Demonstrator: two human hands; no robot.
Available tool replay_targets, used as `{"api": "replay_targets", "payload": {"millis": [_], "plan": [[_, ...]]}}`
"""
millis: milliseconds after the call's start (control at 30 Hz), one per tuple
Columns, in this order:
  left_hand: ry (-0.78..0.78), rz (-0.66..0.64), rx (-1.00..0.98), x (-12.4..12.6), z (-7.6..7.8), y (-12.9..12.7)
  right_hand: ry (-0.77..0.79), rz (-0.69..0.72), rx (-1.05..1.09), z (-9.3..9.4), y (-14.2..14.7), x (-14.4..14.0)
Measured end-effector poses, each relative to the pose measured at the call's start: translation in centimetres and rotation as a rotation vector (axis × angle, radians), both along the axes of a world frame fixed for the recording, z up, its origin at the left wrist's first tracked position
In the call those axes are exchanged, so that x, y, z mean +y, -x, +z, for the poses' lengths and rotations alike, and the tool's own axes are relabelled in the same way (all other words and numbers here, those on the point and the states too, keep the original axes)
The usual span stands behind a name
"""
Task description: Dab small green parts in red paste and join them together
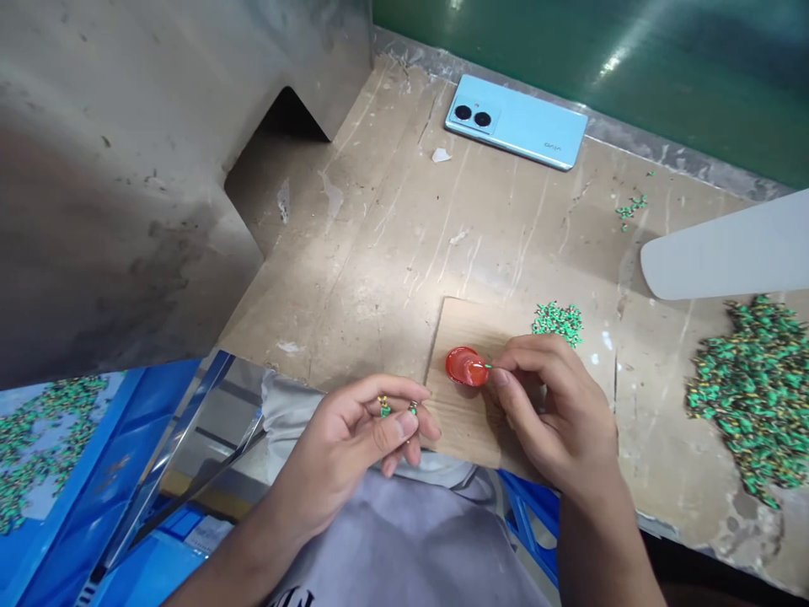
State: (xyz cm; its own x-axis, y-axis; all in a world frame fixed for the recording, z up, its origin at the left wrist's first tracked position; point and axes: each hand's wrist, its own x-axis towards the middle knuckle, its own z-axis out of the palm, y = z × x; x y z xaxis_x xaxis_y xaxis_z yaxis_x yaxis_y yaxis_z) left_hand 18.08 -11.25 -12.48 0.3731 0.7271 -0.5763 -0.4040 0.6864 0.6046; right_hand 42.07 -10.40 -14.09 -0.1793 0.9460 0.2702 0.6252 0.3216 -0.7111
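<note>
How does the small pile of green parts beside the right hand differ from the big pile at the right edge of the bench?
The small pile is a compact patch just beyond the right hand; the big pile spreads far wider along the bench's right side. The small pile lies partly on the cardboard sheet; the big pile lies on the bare bench. A white object juts over the big pile, not the small one. Both hold the same tiny green pieces.
</note>
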Motion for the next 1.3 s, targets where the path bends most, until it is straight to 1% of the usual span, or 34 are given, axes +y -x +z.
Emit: {"api": "replay_targets", "payload": {"millis": [233, 533, 633, 733, 900, 1000, 1067, 1167, 1300], "plan": [[-0.039, -0.015, 0.012, -0.1, -0.1, -0.4, -0.008, -0.003, -0.006, -0.1, 0.0, 0.1], [-0.057, -0.051, 0.014, -0.7, -0.6, -0.2, -0.033, -0.002, -0.012, -0.1, 0.1, 0.1], [-0.07, -0.048, 0.028, -0.8, -0.6, -0.2, -0.031, 0.008, -0.006, -0.1, 0.0, 0.0], [-0.096, -0.041, 0.001, -0.9, -0.7, -0.4, -0.033, 0.005, -0.001, -0.2, 0.0, -0.1], [-0.121, -0.03, 0.001, -0.9, -0.8, -0.3, -0.051, -0.032, -0.032, -0.1, -0.8, -0.9], [-0.15, -0.035, 0.064, -1.1, -0.6, -0.2, -0.03, 0.014, -0.109, 0.0, -1.8, -2.1], [-0.194, -0.061, 0.147, -1.4, -0.3, -0.3, -0.027, 0.062, -0.147, -0.1, -2.3, -2.9], [-0.277, -0.139, 0.272, -2.2, -0.1, -0.5, -0.036, 0.081, -0.167, -0.7, -2.4, -3.7], [-0.391, -0.262, 0.371, -3.1, -0.5, -0.8, -0.052, 0.053, -0.196, -1.5, -2.1, -3.8]]}}
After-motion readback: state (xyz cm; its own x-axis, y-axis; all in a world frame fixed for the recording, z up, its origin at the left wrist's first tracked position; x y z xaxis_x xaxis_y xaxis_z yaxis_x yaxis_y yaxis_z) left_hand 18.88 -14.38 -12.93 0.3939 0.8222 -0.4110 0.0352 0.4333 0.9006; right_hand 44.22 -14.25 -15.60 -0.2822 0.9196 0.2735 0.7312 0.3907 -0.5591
